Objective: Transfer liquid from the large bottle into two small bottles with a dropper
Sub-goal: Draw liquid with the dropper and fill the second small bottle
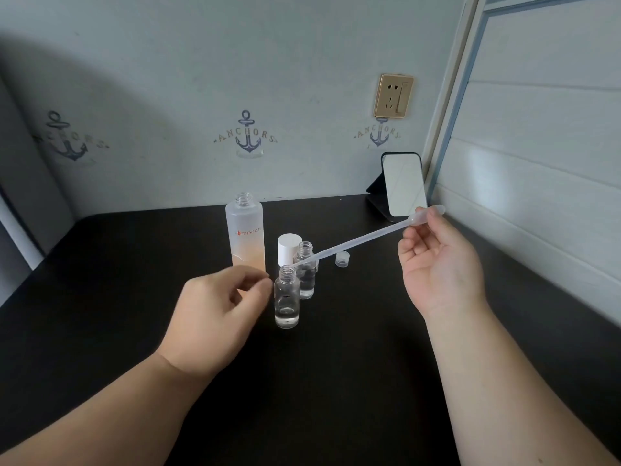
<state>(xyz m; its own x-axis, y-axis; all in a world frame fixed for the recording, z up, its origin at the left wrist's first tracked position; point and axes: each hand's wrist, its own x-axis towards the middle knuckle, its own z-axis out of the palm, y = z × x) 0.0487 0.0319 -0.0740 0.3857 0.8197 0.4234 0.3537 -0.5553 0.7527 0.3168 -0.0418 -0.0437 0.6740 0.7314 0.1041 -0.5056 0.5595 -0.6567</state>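
Pinching the bulb of a long translucent plastic dropper [363, 237], the right hand [440, 264] angles its tip at the mouth of the nearer small clear glass bottle [286, 297], holding a little clear liquid, beside a second small clear bottle [306, 270] and the tall frosted uncapped bottle [244, 230] on the black bench [319, 381], while the left hand [218, 317] hovers loosely curled, holding nothing.

On the large bottle [244, 235] I read orange lettering, "mpcare", with its first character unclear to me. On the wall [201, 79] behind that bottle I see anchor emblems [247, 136] lettered "ANCHORS": one straight above it, one to its right, and a fainter one far to its left.
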